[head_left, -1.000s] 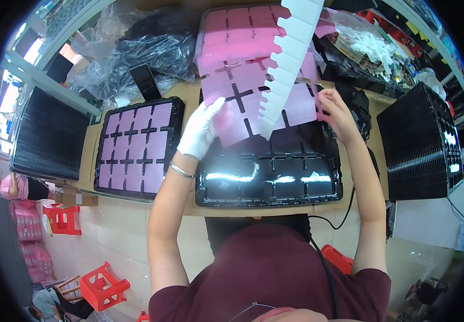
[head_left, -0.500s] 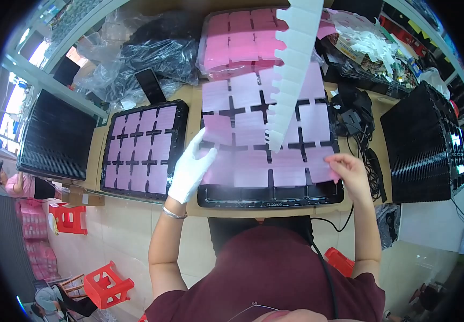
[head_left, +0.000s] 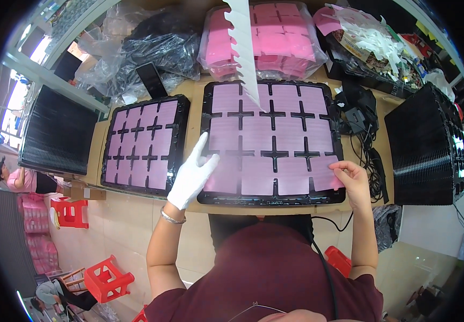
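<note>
A thin pink sheet with cross-shaped cutouts (head_left: 285, 152) lies over a black compartment tray (head_left: 253, 200) in front of me. My left hand (head_left: 191, 174), in a white glove, is at the sheet's left edge with thumb and forefinger apart. Bare, my right hand (head_left: 351, 180) pinches the sheet's front right corner between thumb and fingers. Around the sheet the tray's black rim shows, and dark crosses show through the cutouts. A second black tray (head_left: 179, 134) to the left has a similar pink sheet (head_left: 143, 142) on it.
A white strip with a toothed edge (head_left: 244, 48) hangs over the far side. Behind the tray sits a bagged stack of pink sheets (head_left: 283, 40). Stacked black trays stand left (head_left: 55, 131) and right (head_left: 422, 145). A phone (head_left: 151, 79) leans beside plastic bags; black cables (head_left: 368, 155) lie right.
The pink sheet has come down and nearer, now flat on the tray, uncovering its far rim. The white strip has shifted left and away. Both hands have barely moved.
</note>
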